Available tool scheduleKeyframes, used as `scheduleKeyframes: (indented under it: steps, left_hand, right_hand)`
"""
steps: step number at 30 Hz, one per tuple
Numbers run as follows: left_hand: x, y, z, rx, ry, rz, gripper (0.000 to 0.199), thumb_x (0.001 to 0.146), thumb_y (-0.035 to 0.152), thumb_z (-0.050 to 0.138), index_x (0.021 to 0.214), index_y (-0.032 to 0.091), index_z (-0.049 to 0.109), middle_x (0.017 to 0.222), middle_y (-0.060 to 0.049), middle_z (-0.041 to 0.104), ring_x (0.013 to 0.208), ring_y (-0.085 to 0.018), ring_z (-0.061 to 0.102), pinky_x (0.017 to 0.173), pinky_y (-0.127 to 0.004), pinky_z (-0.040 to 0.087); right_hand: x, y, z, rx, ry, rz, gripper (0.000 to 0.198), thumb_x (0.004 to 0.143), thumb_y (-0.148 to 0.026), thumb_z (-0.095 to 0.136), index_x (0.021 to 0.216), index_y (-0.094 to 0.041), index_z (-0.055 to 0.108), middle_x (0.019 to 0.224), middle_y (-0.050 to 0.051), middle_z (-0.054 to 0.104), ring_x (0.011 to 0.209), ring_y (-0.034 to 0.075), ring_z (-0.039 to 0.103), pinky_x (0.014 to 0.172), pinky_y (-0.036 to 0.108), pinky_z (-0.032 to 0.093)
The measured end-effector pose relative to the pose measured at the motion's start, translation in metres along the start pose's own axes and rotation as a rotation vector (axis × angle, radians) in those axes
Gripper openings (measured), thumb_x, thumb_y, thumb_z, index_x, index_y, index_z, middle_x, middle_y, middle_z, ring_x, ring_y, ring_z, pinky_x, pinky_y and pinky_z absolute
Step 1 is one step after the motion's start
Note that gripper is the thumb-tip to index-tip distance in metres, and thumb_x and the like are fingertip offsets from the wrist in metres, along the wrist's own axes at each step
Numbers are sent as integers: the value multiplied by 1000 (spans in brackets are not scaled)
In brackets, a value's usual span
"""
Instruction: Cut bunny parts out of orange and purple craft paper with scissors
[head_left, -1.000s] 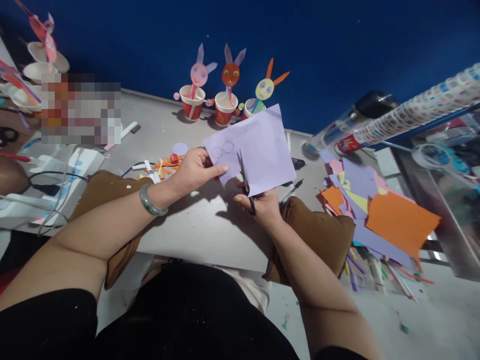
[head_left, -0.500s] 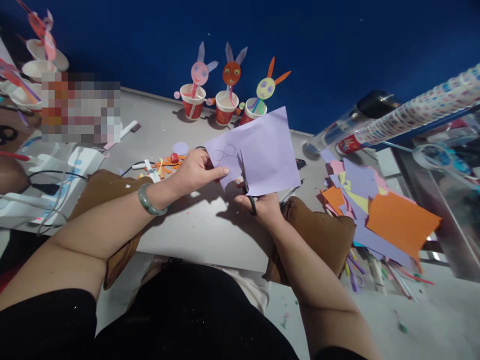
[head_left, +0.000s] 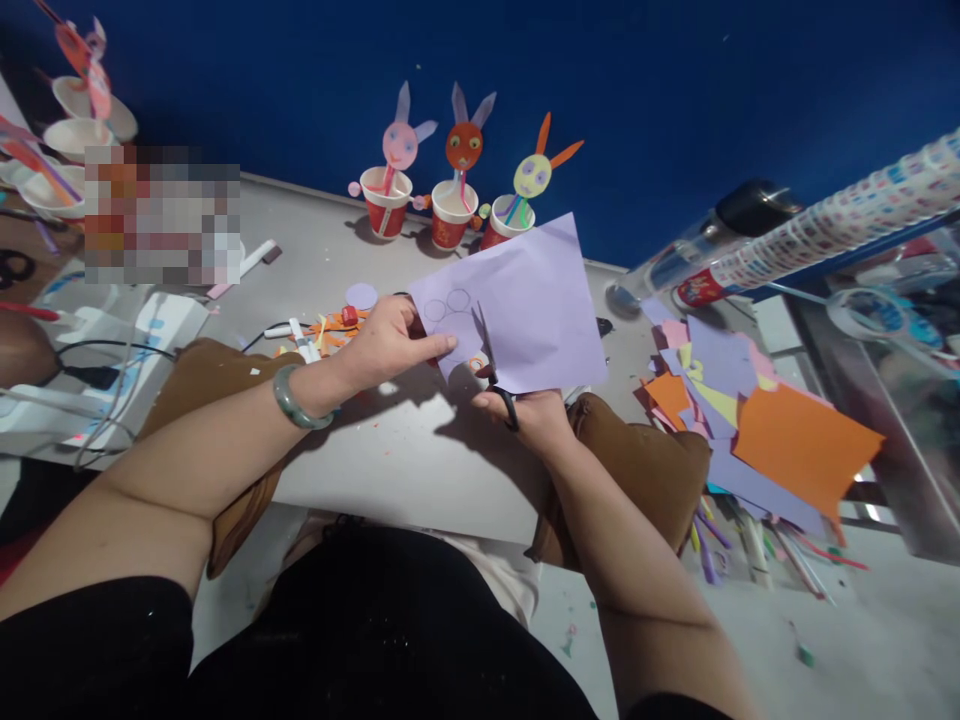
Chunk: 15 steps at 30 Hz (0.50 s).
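Observation:
My left hand (head_left: 397,345) pinches the left part of a sheet of purple paper (head_left: 544,305), thumb on top. Small circles are drawn in outline on that part of the sheet. My right hand (head_left: 529,415) is closed around the dark handles of a pair of scissors (head_left: 491,365). The blades point up and away from me, across the paper, with a cut running beside them from the near edge. Behind the sheet stand red and white paper cups (head_left: 386,205) with paper rabbit heads on straws.
Orange paper scraps (head_left: 330,335) and a purple disc (head_left: 361,296) lie left of the sheet. A pile of coloured paper (head_left: 802,445) is on the right, below a long stack of cups (head_left: 840,230). Brown cushions (head_left: 637,465) flank the table edge. A power strip (head_left: 142,350) with cables is at left.
The scissors and my right hand have shifted slightly, and the right part of the purple paper has swung a little to the right. My left hand keeps its pinch almost in place.

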<state>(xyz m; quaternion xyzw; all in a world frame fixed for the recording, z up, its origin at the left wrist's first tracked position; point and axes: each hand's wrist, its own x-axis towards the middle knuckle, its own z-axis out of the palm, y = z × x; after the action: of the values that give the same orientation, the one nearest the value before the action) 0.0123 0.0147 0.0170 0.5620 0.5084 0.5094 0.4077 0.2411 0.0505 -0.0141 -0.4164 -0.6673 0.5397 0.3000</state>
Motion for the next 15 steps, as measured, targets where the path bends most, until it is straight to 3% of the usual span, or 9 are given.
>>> scheduleKeyframes:
  steps: [6, 11, 15]
  left_hand:
    - [0, 0, 0, -54, 12, -20, 28, 70, 37, 85, 69, 15, 67, 63, -2, 71, 57, -13, 63, 52, -22, 51]
    - [0, 3, -1, -102, -7, -37, 34, 69, 41, 89, 69, 16, 64, 63, -1, 69, 57, -12, 61, 53, -22, 52]
    - [0, 4, -1, -139, 1, -40, 39, 67, 45, 91, 71, 16, 65, 65, -1, 68, 59, -12, 61, 55, -23, 53]
  right_hand:
    - [1, -4, -3, -20, -31, 9, 54, 61, -56, 93, 94, -19, 72, 67, 2, 64, 68, 22, 64, 60, 36, 54]
    - [1, -7, -4, -3, -97, 52, 57, 63, -60, 90, 97, -20, 68, 55, -4, 57, 51, 16, 52, 51, 32, 46]
    - [2, -8, -3, 12, -87, 81, 58, 59, -59, 93, 95, -21, 68, 53, -5, 54, 49, 15, 49, 48, 30, 42]
